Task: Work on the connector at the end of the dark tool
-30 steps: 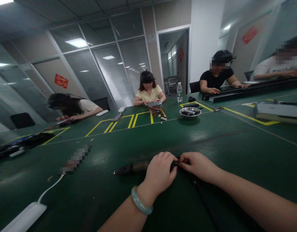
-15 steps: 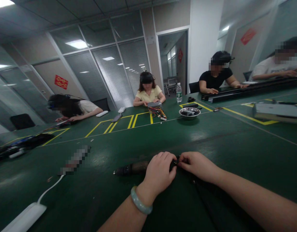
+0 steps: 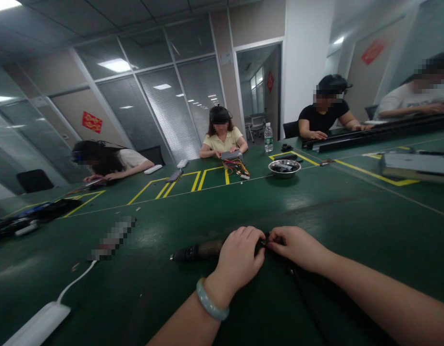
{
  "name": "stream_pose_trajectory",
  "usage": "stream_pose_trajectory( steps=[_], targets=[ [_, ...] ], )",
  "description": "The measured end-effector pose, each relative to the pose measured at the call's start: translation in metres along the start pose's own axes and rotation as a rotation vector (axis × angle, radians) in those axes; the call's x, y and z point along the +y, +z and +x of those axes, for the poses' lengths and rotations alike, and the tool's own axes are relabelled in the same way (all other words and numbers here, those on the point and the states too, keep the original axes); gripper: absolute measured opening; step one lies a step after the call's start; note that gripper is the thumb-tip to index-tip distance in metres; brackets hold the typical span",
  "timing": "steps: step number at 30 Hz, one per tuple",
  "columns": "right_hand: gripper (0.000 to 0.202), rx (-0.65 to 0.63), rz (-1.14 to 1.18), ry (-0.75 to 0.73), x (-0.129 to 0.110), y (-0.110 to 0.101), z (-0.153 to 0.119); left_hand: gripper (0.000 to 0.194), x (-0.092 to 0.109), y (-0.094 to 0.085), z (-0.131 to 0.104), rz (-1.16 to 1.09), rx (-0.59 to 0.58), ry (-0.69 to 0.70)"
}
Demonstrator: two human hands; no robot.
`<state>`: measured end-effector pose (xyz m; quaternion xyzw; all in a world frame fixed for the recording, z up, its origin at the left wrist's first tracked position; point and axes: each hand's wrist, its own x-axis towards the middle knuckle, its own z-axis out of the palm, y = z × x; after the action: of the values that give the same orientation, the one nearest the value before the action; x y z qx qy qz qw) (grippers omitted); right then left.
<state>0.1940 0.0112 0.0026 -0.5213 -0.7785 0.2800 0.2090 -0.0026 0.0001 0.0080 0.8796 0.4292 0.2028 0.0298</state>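
Observation:
A dark electric screwdriver (image 3: 207, 250) lies on its side on the green table, its bit end pointing left. My left hand (image 3: 240, 255), with a pale green bangle at the wrist, is wrapped over the rear part of the tool and hides much of it. At the tool's tail end my right hand (image 3: 296, 246) makes a pinch with thumb and index finger. What sits between those fingertips is too small and dark to make out. Below the right hand a black cord (image 3: 304, 293) runs toward the table's near edge.
On the left lie a blurred-out flat device (image 3: 113, 239) with a white cable and a white casing (image 3: 37, 324). Ahead stand a metal bowl (image 3: 284, 173) of dark parts and a water bottle (image 3: 268, 138). Several people work around the green table (image 3: 164, 307), which has yellow tape lines.
Both hands keep the same grip and place at the screwdriver. The whole view has shifted very slightly; nothing else visibly differs.

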Motion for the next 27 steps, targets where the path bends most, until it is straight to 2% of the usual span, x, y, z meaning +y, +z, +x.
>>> stream_pose_trajectory(
  steps=[27],
  targets=[
    [0.015,-0.001,0.006,0.008,0.0007,-0.0002,-0.0002,0.023,0.0001,0.0003,0.0001,0.011,-0.005,-0.013]
  ],
)
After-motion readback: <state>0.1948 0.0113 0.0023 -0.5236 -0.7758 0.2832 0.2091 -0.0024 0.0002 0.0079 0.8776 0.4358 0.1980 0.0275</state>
